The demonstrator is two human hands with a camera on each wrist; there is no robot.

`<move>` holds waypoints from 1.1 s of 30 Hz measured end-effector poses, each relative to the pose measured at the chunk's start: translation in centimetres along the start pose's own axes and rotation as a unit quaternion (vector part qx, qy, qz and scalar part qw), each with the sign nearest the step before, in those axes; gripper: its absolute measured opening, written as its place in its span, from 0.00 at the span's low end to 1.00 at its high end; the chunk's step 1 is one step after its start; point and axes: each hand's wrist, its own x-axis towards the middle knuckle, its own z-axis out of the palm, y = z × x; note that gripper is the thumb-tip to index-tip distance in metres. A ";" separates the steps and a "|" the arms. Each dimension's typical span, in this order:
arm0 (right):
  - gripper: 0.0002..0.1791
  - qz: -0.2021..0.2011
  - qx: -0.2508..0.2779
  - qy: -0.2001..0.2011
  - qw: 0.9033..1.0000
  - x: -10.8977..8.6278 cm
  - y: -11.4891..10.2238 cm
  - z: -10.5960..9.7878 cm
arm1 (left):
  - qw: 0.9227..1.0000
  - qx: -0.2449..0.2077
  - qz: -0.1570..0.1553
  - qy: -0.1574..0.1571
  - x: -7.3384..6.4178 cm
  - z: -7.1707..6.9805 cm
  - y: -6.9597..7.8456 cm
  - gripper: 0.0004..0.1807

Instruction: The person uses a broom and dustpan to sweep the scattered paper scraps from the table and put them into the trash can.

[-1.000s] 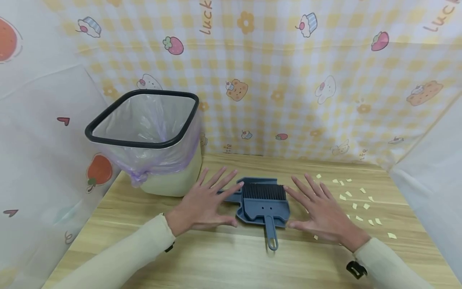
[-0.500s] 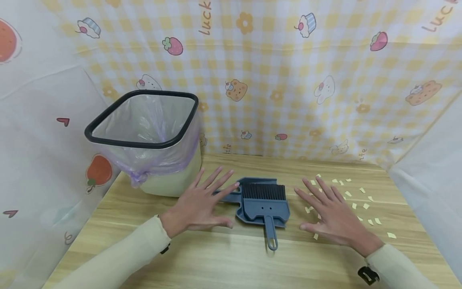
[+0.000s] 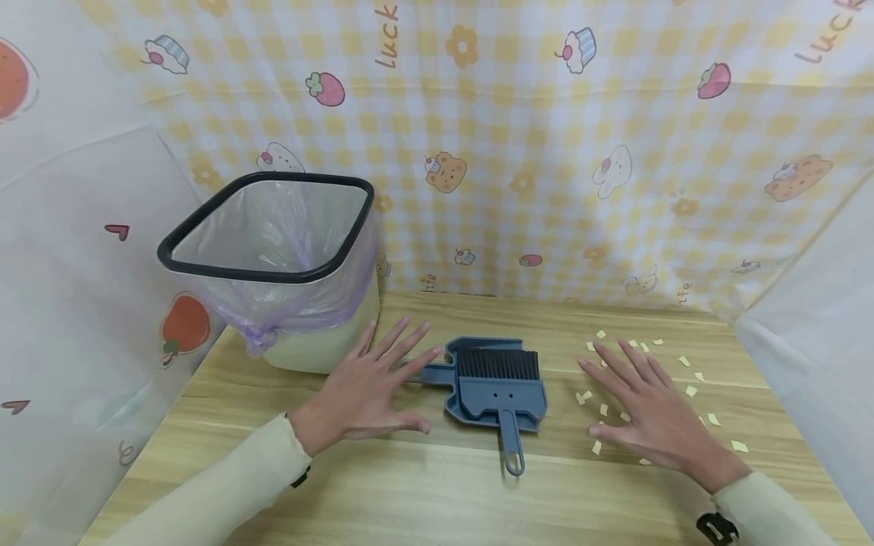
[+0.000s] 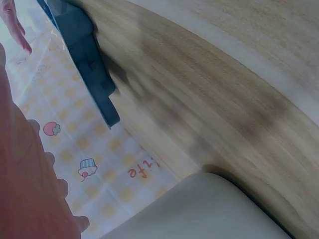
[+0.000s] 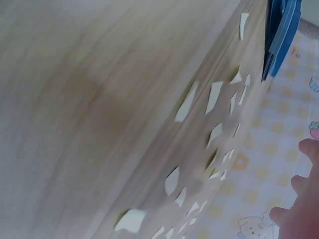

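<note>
Newly wider apart: left hand (image 3: pixel 358 398) and right hand (image 3: pixel 649 417), fingers spread, holding nothing. Consequently ungripped between them on the tabletop (image 3: pixel 437 500): one dustpan (image 3: pixel 440 374), hand brush (image 3: pixel 503 387) atop. Around right hand: paper scraps (image 3: pixel 713 418).

A streaky, wood-grained table (image 3: pixel 423 504) stands before me. On it are a bin (image 3: pixel 317 350), a dustpan (image 3: pixel 440 374) and scattered scraps (image 3: pixel 692 391) (pale yellow ones).
</note>
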 end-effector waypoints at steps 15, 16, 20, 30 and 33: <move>0.55 0.013 0.007 0.003 1.000 -1.1 1.1 0.1 | 1.000 -0.007 -0.014 -0.025 -0.3 0.3 -0.1 0.62; 0.55 0.009 0.007 0.005 1.000 -1.0 1.1 0.1 | 0.999 -0.014 -0.016 -0.029 -0.3 0.3 -0.1 0.62; 0.52 -0.012 0.018 0.008 1.000 -0.2 0.5 0.2 | 0.995 -0.073 -0.039 -0.061 0.1 0.3 -0.1 0.58; 0.41 -0.076 0.042 0.000 0.996 2.6 -2.8 0.7 | 0.962 -0.223 -0.106 -0.114 1.9 0.5 -0.3 0.52; 0.38 -0.088 0.052 -0.010 0.995 3.4 -3.8 1.0 | 0.955 -0.252 -0.115 -0.109 2.4 0.7 -0.2 0.51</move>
